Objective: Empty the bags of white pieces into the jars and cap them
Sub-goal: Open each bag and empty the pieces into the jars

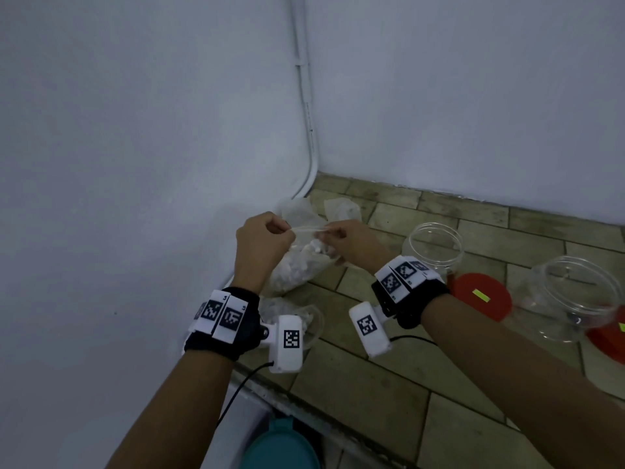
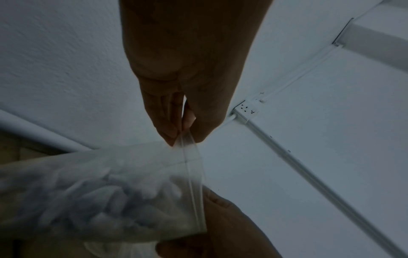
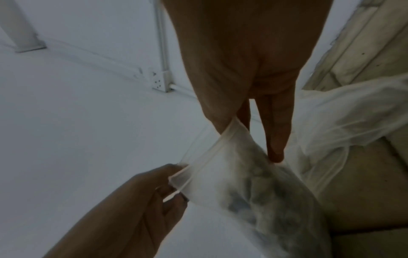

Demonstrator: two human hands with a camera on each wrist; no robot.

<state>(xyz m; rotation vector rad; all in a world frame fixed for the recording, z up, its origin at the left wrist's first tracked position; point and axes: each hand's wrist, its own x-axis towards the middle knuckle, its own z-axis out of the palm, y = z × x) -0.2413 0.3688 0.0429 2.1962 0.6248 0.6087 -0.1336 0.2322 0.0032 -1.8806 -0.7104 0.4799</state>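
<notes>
Adjoining white walls [image 1: 135,130], tiled floor [image 1: 389,384]

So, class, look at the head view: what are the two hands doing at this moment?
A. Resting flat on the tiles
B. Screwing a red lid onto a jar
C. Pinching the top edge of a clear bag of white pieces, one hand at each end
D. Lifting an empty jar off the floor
C: the left hand and right hand each pinch the top strip of the bag, while both jars stand untouched.
</notes>
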